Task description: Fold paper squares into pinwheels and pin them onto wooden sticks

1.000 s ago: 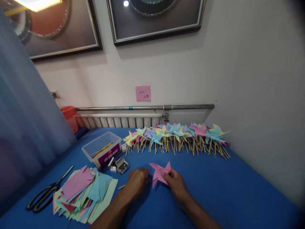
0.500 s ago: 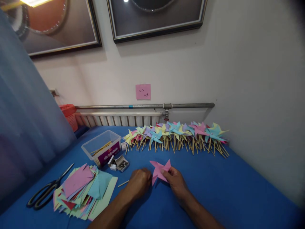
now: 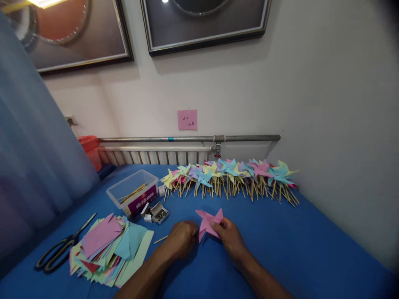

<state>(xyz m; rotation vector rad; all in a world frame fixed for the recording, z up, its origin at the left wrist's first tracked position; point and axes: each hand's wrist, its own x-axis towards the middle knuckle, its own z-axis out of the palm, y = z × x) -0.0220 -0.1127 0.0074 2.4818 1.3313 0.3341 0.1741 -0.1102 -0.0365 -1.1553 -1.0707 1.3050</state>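
A pink paper pinwheel head (image 3: 208, 222), its pointed blades spread, is pinched between the thumb and fingers of my right hand (image 3: 230, 238). Just to its left, my left hand (image 3: 183, 236) is closed with the knuckles up. Whatever those fingers hold, if anything, is hidden. A thin wooden stick (image 3: 161, 239) shows beside my left hand, and part of it is out of sight behind that hand. Beyond the hand sits an opened small box of metal pins (image 3: 160, 214).
Left of my arm lies a stack of coloured paper (image 3: 102, 241), with black-handled scissors (image 3: 64, 248) beside it. Behind is a clear plastic tub (image 3: 132, 178) holding sticks. Several finished pinwheels (image 3: 229, 170) are lined along the back of the blue-covered table (image 3: 280, 245), near the wall.
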